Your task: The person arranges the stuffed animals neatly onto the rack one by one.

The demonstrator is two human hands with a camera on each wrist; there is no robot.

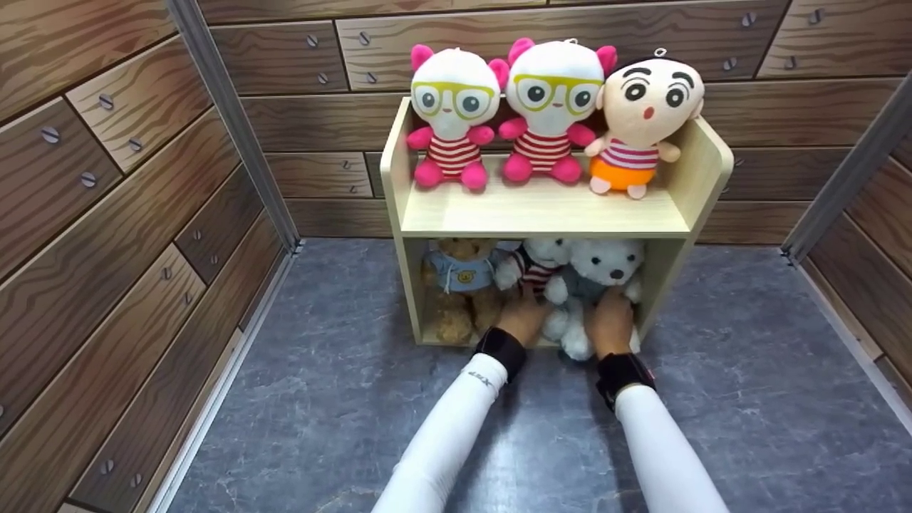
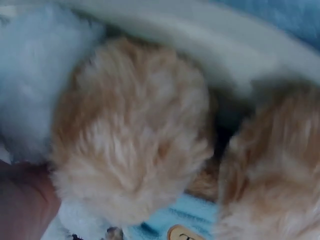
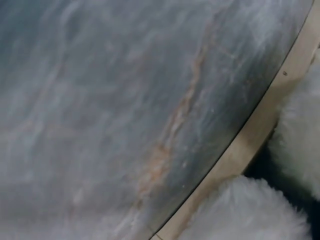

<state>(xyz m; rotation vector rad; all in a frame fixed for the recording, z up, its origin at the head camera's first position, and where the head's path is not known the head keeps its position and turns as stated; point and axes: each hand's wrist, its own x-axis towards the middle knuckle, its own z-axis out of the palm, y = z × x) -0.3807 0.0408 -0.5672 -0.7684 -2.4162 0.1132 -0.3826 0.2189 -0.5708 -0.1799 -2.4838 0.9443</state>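
Observation:
In the head view, a brown teddy bear [image 1: 463,274] in a light blue top, a bear in a red-and-white striped top [image 1: 536,273], and a white teddy bear [image 1: 605,263] in grey clothing sit in the lower compartment of a small wooden shelf [image 1: 545,234]. My left hand [image 1: 524,317] is against the striped bear's lower front. My right hand [image 1: 610,324] is at the white bear's lower front; its fingertips are hidden. The left wrist view shows the brown bear's fluffy foot [image 2: 130,130] with part of my left hand [image 2: 25,200] beside it. White fur [image 3: 245,212] appears in the right wrist view.
Two pink-and-white plush toys with yellow glasses [image 1: 456,100] and a plush boy doll [image 1: 645,114] sit on the upper shelf. Wood-patterned walls [image 1: 142,214] stand around the dark grey marbled floor [image 1: 320,370]. The shelf's side panel [image 1: 705,171] rises at right.

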